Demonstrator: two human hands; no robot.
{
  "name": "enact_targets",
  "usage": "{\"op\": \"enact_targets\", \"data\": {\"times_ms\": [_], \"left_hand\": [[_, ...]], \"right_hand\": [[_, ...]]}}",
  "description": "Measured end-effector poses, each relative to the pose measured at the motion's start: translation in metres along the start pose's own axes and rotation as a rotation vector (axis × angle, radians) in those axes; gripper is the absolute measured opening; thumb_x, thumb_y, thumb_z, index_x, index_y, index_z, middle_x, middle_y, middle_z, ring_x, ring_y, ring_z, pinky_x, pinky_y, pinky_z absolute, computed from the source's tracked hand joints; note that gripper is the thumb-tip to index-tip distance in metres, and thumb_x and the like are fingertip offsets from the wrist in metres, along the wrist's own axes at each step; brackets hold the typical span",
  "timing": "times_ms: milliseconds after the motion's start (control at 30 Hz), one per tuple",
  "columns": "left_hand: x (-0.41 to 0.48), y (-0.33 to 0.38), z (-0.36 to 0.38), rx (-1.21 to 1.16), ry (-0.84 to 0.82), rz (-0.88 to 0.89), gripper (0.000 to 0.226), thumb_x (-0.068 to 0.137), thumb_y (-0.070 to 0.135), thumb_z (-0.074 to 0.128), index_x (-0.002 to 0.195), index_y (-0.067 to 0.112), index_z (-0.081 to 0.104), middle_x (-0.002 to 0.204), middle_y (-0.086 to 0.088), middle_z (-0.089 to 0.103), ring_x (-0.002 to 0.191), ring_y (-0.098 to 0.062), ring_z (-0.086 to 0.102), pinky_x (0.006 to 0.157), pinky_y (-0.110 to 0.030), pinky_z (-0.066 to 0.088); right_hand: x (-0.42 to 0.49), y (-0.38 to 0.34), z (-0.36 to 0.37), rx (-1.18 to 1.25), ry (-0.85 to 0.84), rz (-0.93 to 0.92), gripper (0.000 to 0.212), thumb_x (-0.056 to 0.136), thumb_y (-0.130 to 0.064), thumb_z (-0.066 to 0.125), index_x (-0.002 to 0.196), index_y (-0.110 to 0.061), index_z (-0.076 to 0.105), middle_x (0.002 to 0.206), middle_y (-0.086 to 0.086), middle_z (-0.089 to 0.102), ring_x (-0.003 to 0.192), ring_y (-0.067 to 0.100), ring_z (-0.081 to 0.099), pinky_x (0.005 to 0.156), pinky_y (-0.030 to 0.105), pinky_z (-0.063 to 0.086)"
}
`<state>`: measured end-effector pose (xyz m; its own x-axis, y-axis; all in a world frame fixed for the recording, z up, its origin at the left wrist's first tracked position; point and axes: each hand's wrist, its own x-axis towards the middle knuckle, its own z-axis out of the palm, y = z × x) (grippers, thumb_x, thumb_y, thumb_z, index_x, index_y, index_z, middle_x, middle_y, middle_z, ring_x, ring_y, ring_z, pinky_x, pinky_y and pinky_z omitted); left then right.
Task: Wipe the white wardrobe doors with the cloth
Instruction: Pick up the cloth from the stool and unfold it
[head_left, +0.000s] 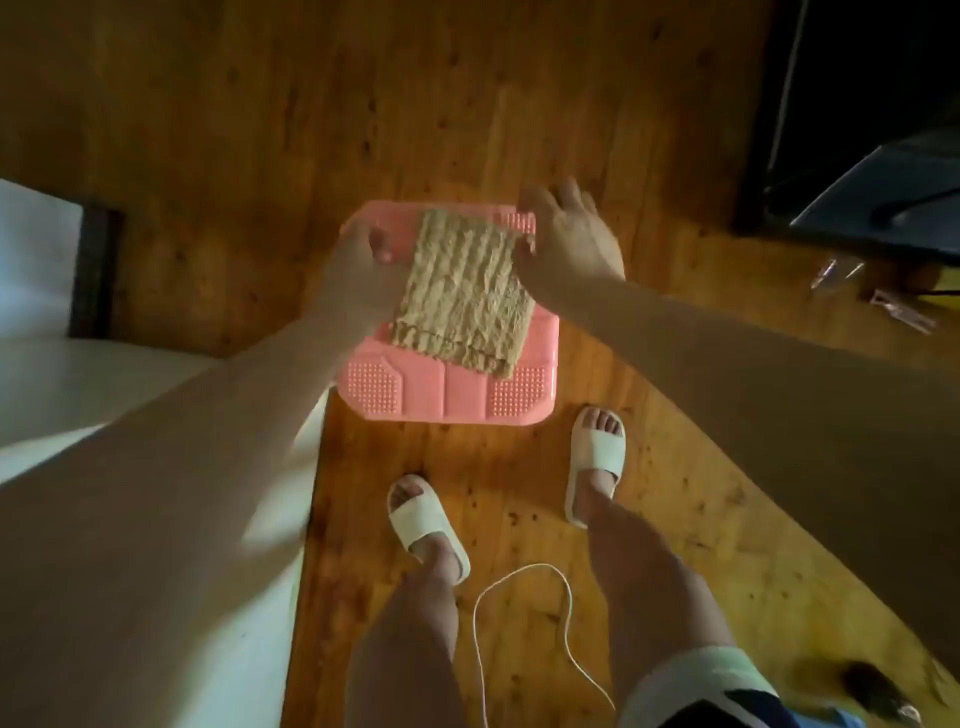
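A beige ribbed cloth (462, 291) hangs folded between my two hands, held up over a pink plastic stool (447, 395) that stands on the wooden floor. My left hand (358, 265) pinches the cloth's upper left edge. My right hand (566, 239) grips its upper right edge, fingers curled toward the stool's far rim. A white wardrobe surface (62, 384) fills the left side of the view, partly behind my left forearm.
My feet in white slippers (595, 462) stand just behind the stool. A white cable (519, 577) loops on the floor between my legs. Dark furniture (857, 104) and small clear wrappers (872, 296) lie at the right. A small dark object (872, 686) lies at bottom right.
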<state>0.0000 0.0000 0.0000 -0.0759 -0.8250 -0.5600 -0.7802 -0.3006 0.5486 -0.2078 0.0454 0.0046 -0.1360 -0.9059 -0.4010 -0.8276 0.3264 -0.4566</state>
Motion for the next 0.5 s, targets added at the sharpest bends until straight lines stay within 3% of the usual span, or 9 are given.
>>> {"op": "enact_targets", "data": {"times_ms": [67,133,233,333,400,433,467,500], "left_hand": [[0.009,0.013,0.021,-0.020,0.150,0.039,0.016,0.093,0.026,0.069,0.105,0.016,0.063,0.092,0.006,0.063,0.078,-0.001,0.062,0.053,-0.011,0.042],[0.011,0.025,0.043,-0.052,0.138,0.049,0.019,0.097,0.029,0.065,0.096,0.010,0.069,0.074,0.004,0.066,0.053,0.000,0.056,0.040,-0.010,0.036],[0.005,0.036,0.053,-0.054,-0.046,0.004,0.018,0.095,0.032,0.067,0.085,0.017,0.066,0.067,0.003,0.064,0.049,-0.008,0.052,0.041,-0.017,0.038],[-0.001,0.045,0.034,-0.103,-0.181,-0.006,0.011,0.093,0.032,0.069,0.086,0.023,0.067,0.067,0.003,0.061,0.051,-0.009,0.047,0.046,-0.018,0.038],[-0.010,0.056,0.005,-0.155,-0.218,0.006,0.008,0.091,0.033,0.072,0.093,0.026,0.070,0.077,-0.004,0.069,0.062,-0.022,0.062,0.057,-0.027,0.053],[-0.014,0.062,-0.011,-0.176,-0.224,0.007,0.016,0.088,0.033,0.075,0.100,0.023,0.072,0.088,-0.009,0.074,0.079,-0.033,0.069,0.071,-0.037,0.059],[-0.018,0.070,-0.030,-0.189,-0.226,-0.004,0.024,0.087,0.032,0.077,0.107,0.020,0.072,0.098,-0.013,0.075,0.095,-0.038,0.070,0.080,-0.043,0.059],[-0.023,0.078,-0.045,-0.205,-0.236,-0.012,0.028,0.087,0.029,0.077,0.112,0.017,0.071,0.105,-0.013,0.075,0.104,-0.036,0.068,0.082,-0.040,0.057]], "right_hand": [[0.019,0.003,0.003,-0.094,0.038,-0.020,0.045,0.098,-0.027,0.059,0.141,-0.019,0.049,0.137,0.007,0.052,0.124,0.027,0.051,0.102,0.044,0.052],[0.026,0.001,0.005,-0.128,0.004,-0.039,0.042,0.098,-0.033,0.059,0.137,-0.018,0.050,0.128,0.007,0.057,0.115,0.027,0.057,0.098,0.046,0.054],[0.029,0.001,0.010,-0.115,-0.076,-0.089,0.020,0.100,-0.022,0.054,0.119,-0.017,0.058,0.105,-0.001,0.059,0.086,0.020,0.062,0.072,0.036,0.059],[0.030,-0.006,-0.007,-0.001,-0.219,-0.076,0.008,0.099,-0.023,0.059,0.100,-0.017,0.063,0.104,0.002,0.061,0.075,0.015,0.061,0.051,0.019,0.046],[0.028,-0.021,-0.026,0.119,-0.295,-0.046,0.018,0.098,-0.033,0.062,0.098,-0.015,0.060,0.092,0.001,0.059,0.073,0.017,0.060,0.052,0.022,0.047],[0.026,-0.031,-0.037,0.182,-0.311,-0.022,0.019,0.098,-0.034,0.062,0.099,-0.015,0.059,0.086,0.000,0.058,0.070,0.017,0.057,0.052,0.024,0.045],[0.023,-0.045,-0.050,0.225,-0.314,-0.015,0.019,0.098,-0.032,0.062,0.101,-0.015,0.057,0.082,-0.001,0.057,0.067,0.016,0.054,0.051,0.026,0.043],[0.020,-0.057,-0.061,0.260,-0.306,-0.020,0.019,0.098,-0.030,0.062,0.104,-0.015,0.055,0.083,0.000,0.058,0.066,0.016,0.053,0.051,0.027,0.042]]}}
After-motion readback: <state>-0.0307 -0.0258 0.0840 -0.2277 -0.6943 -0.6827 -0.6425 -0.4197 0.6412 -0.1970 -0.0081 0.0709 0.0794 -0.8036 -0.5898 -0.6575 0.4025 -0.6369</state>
